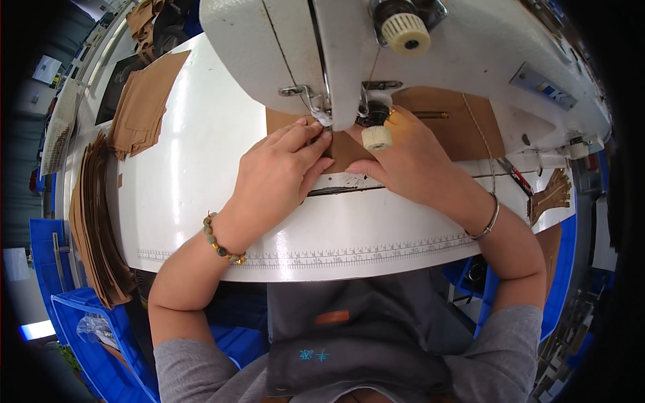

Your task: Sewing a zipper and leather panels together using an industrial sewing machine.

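Observation:
A flat brown piece of fabric or leather (pixel 346 153) lies under the needle area (pixel 325 121) of a white sewing machine (pixel 242 47). My left hand (pixel 285 158) presses on it just left of the needle, its fingers bunched and the thumb tucked close on the near side. On the other side, my right hand (pixel 416 158) grips the piece with its thumb along the near edge; a cream knob (pixel 376 138) hides part of those fingers. Brown material with a zipper (pixel 430 115) extends behind my right hand; whether it is the same piece I cannot tell.
Brown panels (pixel 144 107) are stacked at the far left, and more (pixel 94 215) hang over the table's left edge. A printed ruler (pixel 322 257) runs along the front edge. Red-handled snips (pixel 516 176) and brown strips (pixel 554 193) lie at right. Blue bins (pixel 101 342) stand below.

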